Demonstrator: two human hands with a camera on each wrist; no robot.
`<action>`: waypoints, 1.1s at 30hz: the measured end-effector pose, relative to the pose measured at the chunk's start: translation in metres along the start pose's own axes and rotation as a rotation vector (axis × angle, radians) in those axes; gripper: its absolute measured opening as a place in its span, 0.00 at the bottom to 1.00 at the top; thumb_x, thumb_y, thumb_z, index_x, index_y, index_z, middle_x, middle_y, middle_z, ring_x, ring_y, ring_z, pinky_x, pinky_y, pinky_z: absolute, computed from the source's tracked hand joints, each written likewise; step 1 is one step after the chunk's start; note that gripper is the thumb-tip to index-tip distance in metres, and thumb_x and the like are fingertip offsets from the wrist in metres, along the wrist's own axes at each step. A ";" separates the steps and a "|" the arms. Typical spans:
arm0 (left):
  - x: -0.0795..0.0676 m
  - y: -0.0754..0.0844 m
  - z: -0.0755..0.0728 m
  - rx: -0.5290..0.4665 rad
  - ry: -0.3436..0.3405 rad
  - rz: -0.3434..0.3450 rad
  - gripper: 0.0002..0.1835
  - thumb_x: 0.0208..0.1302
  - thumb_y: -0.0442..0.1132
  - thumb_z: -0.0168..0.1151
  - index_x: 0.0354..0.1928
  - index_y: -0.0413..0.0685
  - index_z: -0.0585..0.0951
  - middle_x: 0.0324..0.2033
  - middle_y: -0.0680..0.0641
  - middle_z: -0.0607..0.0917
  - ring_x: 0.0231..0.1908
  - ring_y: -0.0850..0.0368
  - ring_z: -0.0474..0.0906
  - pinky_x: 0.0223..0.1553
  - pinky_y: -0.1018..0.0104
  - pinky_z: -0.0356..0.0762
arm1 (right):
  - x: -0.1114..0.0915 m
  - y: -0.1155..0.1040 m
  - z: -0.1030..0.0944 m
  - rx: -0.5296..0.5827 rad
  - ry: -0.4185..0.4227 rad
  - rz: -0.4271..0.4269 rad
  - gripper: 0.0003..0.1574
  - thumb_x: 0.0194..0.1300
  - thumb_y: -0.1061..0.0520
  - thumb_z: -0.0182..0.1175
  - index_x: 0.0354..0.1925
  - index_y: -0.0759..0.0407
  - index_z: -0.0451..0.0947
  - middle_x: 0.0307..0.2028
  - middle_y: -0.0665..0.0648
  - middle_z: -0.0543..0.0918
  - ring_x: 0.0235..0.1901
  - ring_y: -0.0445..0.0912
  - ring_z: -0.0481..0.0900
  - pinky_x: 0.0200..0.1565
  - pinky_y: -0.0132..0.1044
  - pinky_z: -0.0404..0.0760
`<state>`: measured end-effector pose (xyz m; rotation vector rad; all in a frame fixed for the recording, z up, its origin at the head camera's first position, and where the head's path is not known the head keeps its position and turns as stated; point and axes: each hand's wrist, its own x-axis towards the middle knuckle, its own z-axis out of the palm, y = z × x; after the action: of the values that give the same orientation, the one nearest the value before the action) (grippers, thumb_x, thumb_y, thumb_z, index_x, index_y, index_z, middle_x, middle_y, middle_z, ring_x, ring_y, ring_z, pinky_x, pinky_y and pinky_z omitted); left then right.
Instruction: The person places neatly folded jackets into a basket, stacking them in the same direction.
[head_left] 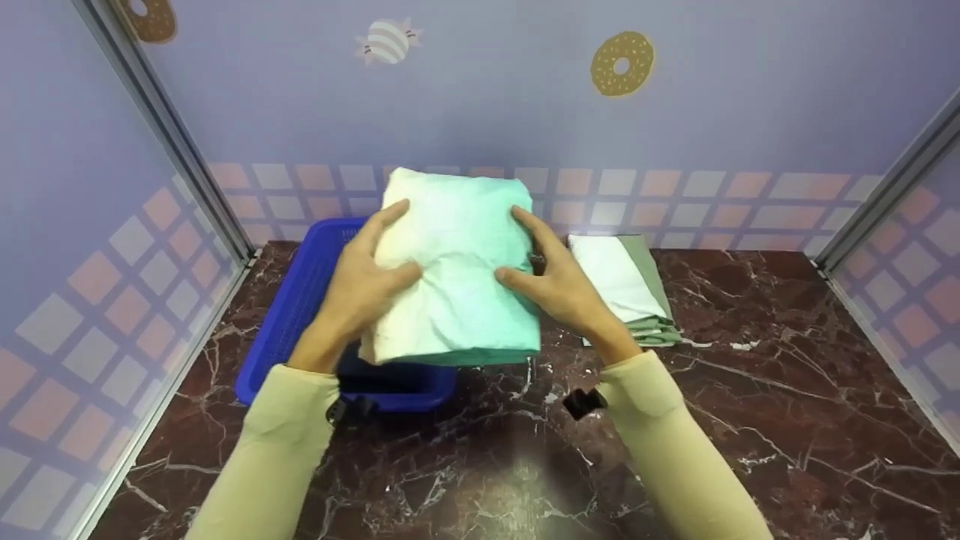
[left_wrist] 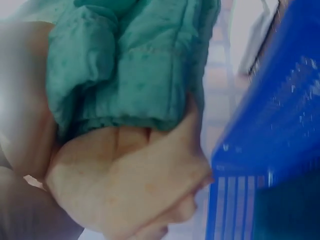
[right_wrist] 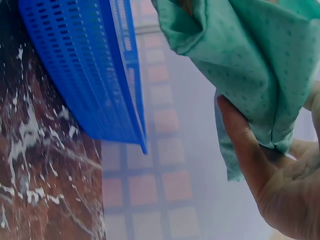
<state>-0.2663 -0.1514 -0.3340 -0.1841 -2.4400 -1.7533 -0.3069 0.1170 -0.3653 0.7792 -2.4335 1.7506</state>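
Lilac wall panels enclose the far side, left and right, printed with a candy, doughnuts and a band of pink and white squares along the bottom. Before them lies a dark red, white-veined marble counter. Above its middle, lifted clear of the stone, a person holds a folded cloth bundle, pale cream on its left and mint on its right; from the wrists it looks green and dotted. Their left hand grips its left side, thumb across the front; their right hand grasps the right side the same way. Behind and below, to the left, sits a blue plastic basket, partly hidden by bundle and arm. Right of the bundle, toward the far wall, a folded white-and-green cloth lies on the counter. Pale yellow sleeves cover both forearms.
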 end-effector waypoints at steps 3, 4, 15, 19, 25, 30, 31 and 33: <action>-0.001 -0.008 -0.015 0.015 0.016 -0.013 0.47 0.59 0.29 0.66 0.81 0.63 0.67 0.73 0.39 0.70 0.49 0.42 0.81 0.38 0.53 0.88 | 0.008 -0.003 0.015 -0.032 -0.012 0.028 0.58 0.69 0.55 0.72 0.85 0.53 0.52 0.83 0.56 0.56 0.76 0.55 0.64 0.74 0.53 0.63; -0.001 -0.011 -0.020 0.016 0.023 -0.013 0.46 0.59 0.28 0.66 0.81 0.62 0.68 0.73 0.39 0.70 0.51 0.42 0.79 0.42 0.53 0.87 | 0.010 -0.004 0.019 -0.038 -0.018 0.037 0.58 0.68 0.55 0.72 0.85 0.52 0.52 0.83 0.55 0.56 0.76 0.54 0.62 0.75 0.53 0.62; -0.001 -0.036 -0.064 0.015 -0.003 -0.044 0.46 0.63 0.29 0.66 0.83 0.62 0.64 0.75 0.35 0.67 0.56 0.41 0.75 0.45 0.60 0.86 | 0.029 -0.010 0.064 -0.042 -0.029 0.137 0.59 0.67 0.53 0.72 0.86 0.44 0.52 0.79 0.61 0.64 0.71 0.53 0.70 0.70 0.50 0.70; 0.000 -0.048 -0.075 0.030 -0.027 -0.065 0.47 0.65 0.29 0.66 0.84 0.60 0.62 0.76 0.35 0.65 0.58 0.42 0.73 0.46 0.65 0.84 | 0.031 -0.009 0.077 -0.073 -0.048 0.168 0.58 0.69 0.50 0.72 0.86 0.43 0.51 0.81 0.58 0.60 0.76 0.54 0.63 0.73 0.51 0.66; 0.004 -0.060 -0.084 0.046 -0.064 -0.107 0.47 0.65 0.29 0.66 0.84 0.58 0.61 0.75 0.33 0.65 0.52 0.43 0.77 0.41 0.64 0.86 | 0.033 -0.004 0.089 -0.076 -0.059 0.234 0.57 0.70 0.48 0.71 0.86 0.44 0.52 0.81 0.58 0.60 0.78 0.55 0.61 0.73 0.51 0.66; 0.007 -0.067 -0.086 0.017 -0.077 -0.144 0.48 0.65 0.28 0.65 0.85 0.61 0.59 0.77 0.33 0.62 0.51 0.43 0.78 0.40 0.60 0.87 | 0.037 -0.002 0.098 -0.085 -0.041 0.288 0.57 0.69 0.50 0.71 0.85 0.45 0.53 0.80 0.60 0.63 0.76 0.56 0.64 0.70 0.51 0.71; 0.008 -0.069 -0.086 0.015 -0.078 -0.151 0.48 0.65 0.28 0.64 0.85 0.61 0.59 0.78 0.33 0.61 0.51 0.44 0.78 0.40 0.60 0.87 | 0.038 -0.001 0.101 -0.092 -0.038 0.297 0.57 0.68 0.51 0.71 0.85 0.45 0.53 0.80 0.60 0.63 0.75 0.56 0.65 0.70 0.50 0.71; 0.009 -0.072 -0.088 0.016 -0.084 -0.169 0.49 0.65 0.27 0.64 0.85 0.62 0.58 0.78 0.33 0.60 0.50 0.44 0.78 0.39 0.59 0.88 | 0.040 -0.001 0.105 -0.112 -0.034 0.311 0.57 0.67 0.52 0.71 0.85 0.47 0.53 0.79 0.61 0.64 0.75 0.56 0.66 0.71 0.50 0.70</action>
<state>-0.2846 -0.2572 -0.3720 -0.0521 -2.5977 -1.8261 -0.3154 0.0075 -0.3898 0.4417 -2.7718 1.6812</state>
